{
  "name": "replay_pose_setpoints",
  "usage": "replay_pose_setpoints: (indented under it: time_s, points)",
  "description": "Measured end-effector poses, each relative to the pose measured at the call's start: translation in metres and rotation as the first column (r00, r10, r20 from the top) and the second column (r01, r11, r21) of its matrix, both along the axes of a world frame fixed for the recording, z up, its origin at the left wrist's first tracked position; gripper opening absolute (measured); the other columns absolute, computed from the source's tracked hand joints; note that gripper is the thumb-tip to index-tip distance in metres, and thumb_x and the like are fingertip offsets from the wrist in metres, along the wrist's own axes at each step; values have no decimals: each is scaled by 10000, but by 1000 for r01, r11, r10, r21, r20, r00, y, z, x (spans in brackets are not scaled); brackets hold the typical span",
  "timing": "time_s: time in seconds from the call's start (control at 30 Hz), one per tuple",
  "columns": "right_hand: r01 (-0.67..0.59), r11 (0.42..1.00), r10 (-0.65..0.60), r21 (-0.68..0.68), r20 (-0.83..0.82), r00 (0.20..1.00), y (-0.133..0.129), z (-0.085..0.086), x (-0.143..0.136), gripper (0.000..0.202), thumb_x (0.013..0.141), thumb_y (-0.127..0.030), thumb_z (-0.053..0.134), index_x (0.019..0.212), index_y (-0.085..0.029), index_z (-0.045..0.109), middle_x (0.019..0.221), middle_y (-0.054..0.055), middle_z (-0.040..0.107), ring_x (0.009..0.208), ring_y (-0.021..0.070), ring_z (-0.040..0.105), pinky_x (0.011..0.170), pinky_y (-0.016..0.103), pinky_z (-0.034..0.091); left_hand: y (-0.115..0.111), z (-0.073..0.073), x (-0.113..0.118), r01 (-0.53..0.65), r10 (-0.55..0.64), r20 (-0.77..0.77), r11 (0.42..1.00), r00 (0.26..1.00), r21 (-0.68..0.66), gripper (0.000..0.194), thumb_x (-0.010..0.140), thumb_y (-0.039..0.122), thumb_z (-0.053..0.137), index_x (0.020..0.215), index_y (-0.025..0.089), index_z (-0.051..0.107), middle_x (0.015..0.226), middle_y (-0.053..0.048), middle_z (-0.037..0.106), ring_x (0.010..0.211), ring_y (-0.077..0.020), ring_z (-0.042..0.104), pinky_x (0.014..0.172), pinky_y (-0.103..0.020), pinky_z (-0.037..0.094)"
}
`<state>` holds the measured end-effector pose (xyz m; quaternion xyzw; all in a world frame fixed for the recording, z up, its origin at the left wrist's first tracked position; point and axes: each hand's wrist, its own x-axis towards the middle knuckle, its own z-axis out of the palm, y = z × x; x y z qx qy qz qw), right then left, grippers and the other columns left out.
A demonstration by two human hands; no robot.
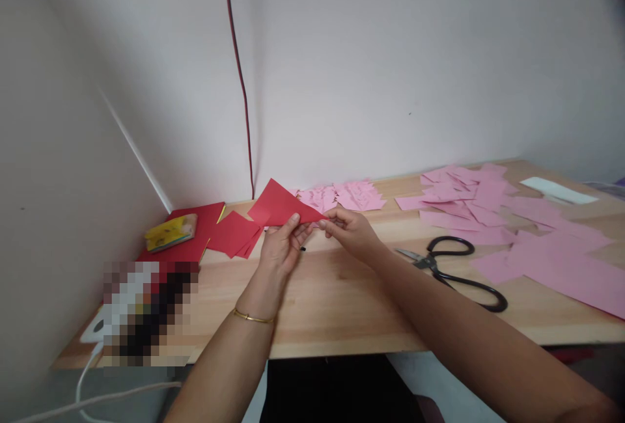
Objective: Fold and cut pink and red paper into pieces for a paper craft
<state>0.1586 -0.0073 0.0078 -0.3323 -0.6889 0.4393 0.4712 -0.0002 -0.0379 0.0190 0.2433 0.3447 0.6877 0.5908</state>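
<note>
A piece of red paper (pixel 279 205), folded to a slanting point at its right end, is held up over the table between both hands. My left hand (pixel 283 241) grips its lower edge, thumb on the near face and fingers behind. At the narrow right tip, my right hand (pixel 344 228) pinches the paper between thumb and fingers. Several red paper squares (pixel 233 234) lie just left of my left hand. Behind the held paper, rows of small pink paper pieces (pixel 359 195) rest on the table. Black-handled scissors (pixel 432 263) lie partly spread beside my right forearm.
Loose pink paper scraps (pixel 469 198) and larger pink sheets (pixel 561 260) cover the table's right side, near a white strip (pixel 559 190). At left, a yellow packet (pixel 170 233) sits on red sheets (pixel 209 215). A blurred-out patch hides items there. A cable (pixel 239 78) hangs down the wall.
</note>
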Motion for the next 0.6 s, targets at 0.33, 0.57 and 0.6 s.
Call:
replay_pose_setpoints:
  time_s: [0.33, 0.57, 0.6]
  points:
    - [37, 999, -37, 22, 33, 999, -1, 2, 1, 244, 817, -422, 585, 792, -189, 655, 633, 2, 612, 603, 129, 547, 598, 248, 421, 0, 1, 1, -7, 7, -6, 999, 1000, 33, 176, 693, 167, 745, 835, 124, 650, 802, -77, 729, 697, -171, 692, 725, -314, 569]
    - [42, 998, -44, 46, 56, 997, -3, 4, 1, 248, 838, -405, 560, 745, -184, 622, 625, -3, 590, 592, 122, 524, 592, 245, 406, 0, 1, 0, -4, 3, 9, 999, 1000, 35, 182, 701, 166, 737, 847, 109, 645, 798, -85, 725, 707, -171, 691, 701, -292, 564]
    - [38, 998, -41, 57, 59, 997, -3, 3, 1, 250, 842, -405, 554, 741, -185, 618, 626, -3, 588, 597, 123, 525, 595, 246, 407, 0, 1, 0, -11, 11, 11, 1000, 1000, 29, 180, 702, 166, 736, 845, 107, 644, 789, -83, 723, 702, -168, 688, 697, -288, 562]
